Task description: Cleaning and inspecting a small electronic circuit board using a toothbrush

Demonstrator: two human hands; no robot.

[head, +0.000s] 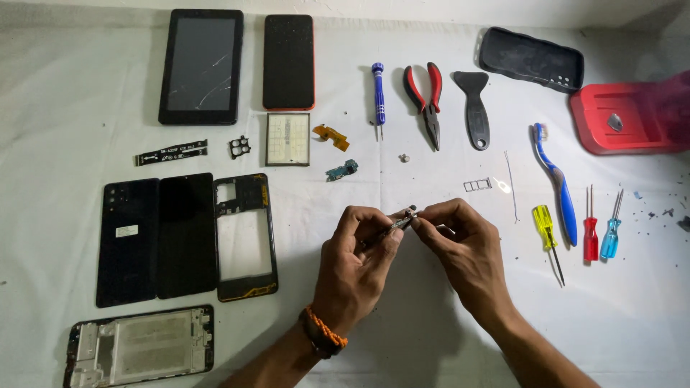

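Head view: phone already opened, with back cover (pixel 127 241), screen panel (pixel 187 235) and middle frame (pixel 246 236) lying at left on table (pixel 402 338). Small metal part (pixel 401 221) pinched tight between left hand (pixel 356 262) and right hand (pixel 467 248), above table centre.

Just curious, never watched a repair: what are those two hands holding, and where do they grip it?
Both hands pinch one small dark part: left hand at its left end, right hand at its right. What it is can't be told.
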